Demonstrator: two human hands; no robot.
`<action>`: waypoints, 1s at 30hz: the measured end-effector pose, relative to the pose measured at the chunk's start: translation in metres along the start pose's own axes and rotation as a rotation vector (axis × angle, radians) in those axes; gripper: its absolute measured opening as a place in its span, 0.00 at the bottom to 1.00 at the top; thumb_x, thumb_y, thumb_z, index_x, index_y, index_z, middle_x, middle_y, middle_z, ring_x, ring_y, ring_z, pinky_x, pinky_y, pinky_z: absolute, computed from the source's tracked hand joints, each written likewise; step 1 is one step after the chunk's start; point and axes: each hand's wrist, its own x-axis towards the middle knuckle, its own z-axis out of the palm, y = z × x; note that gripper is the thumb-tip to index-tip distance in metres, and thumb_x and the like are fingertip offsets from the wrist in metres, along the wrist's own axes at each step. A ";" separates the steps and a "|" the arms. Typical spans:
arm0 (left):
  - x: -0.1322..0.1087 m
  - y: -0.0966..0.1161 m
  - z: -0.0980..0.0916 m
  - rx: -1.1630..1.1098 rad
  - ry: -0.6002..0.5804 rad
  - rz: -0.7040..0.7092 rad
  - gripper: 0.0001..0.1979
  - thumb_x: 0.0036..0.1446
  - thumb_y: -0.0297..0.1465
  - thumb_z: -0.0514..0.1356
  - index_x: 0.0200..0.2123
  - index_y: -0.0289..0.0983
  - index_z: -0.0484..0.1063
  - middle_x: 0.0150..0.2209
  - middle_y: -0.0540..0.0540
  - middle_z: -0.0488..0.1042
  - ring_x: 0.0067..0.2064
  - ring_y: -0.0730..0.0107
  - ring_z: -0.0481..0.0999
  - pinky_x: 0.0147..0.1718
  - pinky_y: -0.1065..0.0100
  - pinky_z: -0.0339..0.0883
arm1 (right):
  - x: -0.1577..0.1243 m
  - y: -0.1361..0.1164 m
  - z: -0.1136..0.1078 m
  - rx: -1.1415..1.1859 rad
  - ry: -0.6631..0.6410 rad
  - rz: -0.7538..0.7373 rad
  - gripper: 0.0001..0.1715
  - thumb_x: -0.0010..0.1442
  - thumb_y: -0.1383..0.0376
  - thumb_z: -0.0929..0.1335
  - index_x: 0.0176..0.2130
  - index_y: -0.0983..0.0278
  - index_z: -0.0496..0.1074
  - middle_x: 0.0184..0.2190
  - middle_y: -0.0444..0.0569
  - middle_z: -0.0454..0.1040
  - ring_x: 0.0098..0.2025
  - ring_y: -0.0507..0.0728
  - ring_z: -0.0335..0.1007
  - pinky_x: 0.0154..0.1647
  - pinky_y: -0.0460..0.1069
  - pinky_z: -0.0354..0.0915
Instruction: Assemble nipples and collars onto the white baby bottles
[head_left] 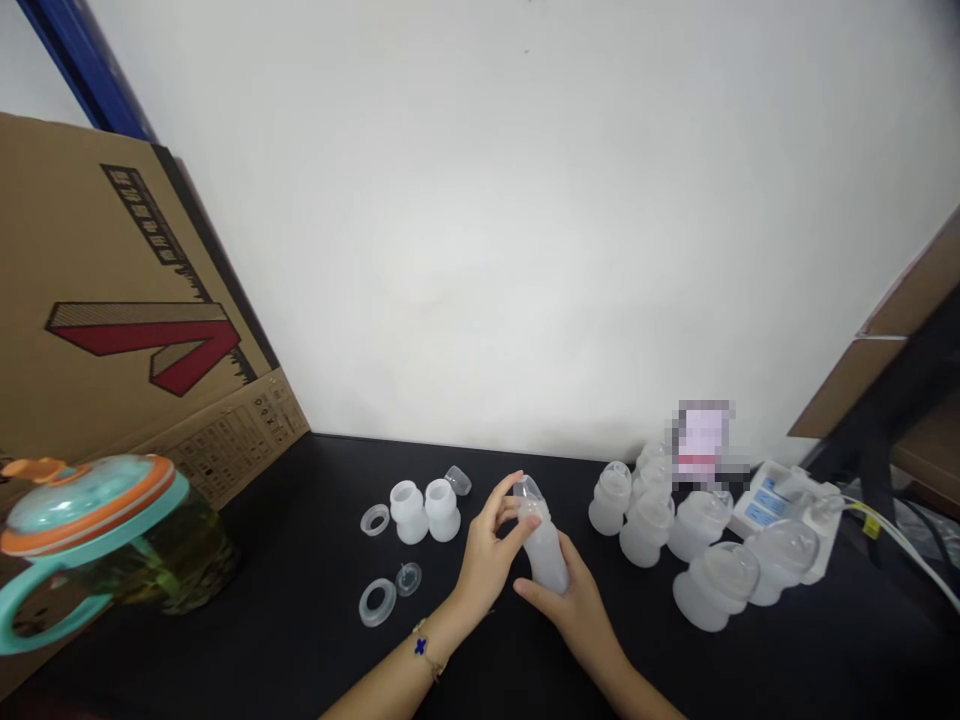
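A translucent white baby bottle [546, 562] with a clear cap [529, 490] leans between my two hands over the black table. My left hand [491, 545] has its fingers and thumb around the capped upper end. Lower down, my right hand [574, 597] grips the body. To the left stand two open bottle bodies [409, 512], with a clear cap [458, 481] lying behind them. Two collar rings, one farther back [375, 520] and one nearer [377, 603], lie flat. A clear nipple [409, 579] rests beside the nearer ring.
Several capped bottles [646, 528] stand at the right, near a white power strip [780, 500] with a white cable. At the left are a teal-lidded pitcher [97, 510] and a large cardboard box [112, 290]. A white wall [487, 250] rises behind the table.
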 end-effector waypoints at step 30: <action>0.006 -0.007 -0.010 -0.116 -0.310 -0.187 0.65 0.47 0.30 0.73 0.71 0.48 0.26 0.34 0.49 0.77 0.31 0.69 0.76 0.28 0.71 0.69 | 0.003 0.014 -0.003 0.150 -0.112 0.036 0.59 0.41 0.57 0.81 0.65 0.54 0.56 0.58 0.54 0.70 0.54 0.69 0.71 0.54 0.64 0.68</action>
